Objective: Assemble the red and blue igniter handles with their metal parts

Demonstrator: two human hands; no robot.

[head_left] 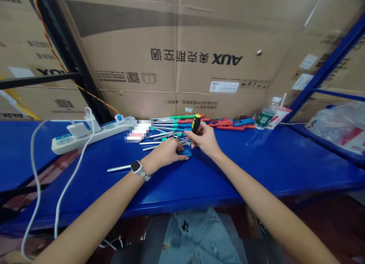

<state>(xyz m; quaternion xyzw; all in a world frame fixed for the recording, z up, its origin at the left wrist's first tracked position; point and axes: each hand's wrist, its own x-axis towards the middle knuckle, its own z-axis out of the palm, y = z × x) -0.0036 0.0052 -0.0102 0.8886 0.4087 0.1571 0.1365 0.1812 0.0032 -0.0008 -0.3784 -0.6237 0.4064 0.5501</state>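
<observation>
**Steadying the blue handle [185,153] with a screwdriver [196,123] above it**

My left hand [167,153] is closing narrowly on the blue handle, thumb and fingers pinching it against the counter [256,161], probably so it isn't sliding or rolling. My right hand [208,138] is wrapping around the screwdriver just behind and to the right of the handle; I'm keeping its black-and-yellow grip upright, likely so that my push is going straight down. My fingers are covering the tip, so I can't tell whether it is touching anything.

A lone rod [118,168] is lying left of the handle, partly behind my wrist; whether it is joined to the handle, I can't see. More rods [159,124] are lying in a loose pile behind the handle, seemingly for easy reach. Red clips [224,123] are sitting behind it to the right, and farther right the bottle [264,118] and cup [278,118] are standing, perhaps set aside from my elbows.
</observation>
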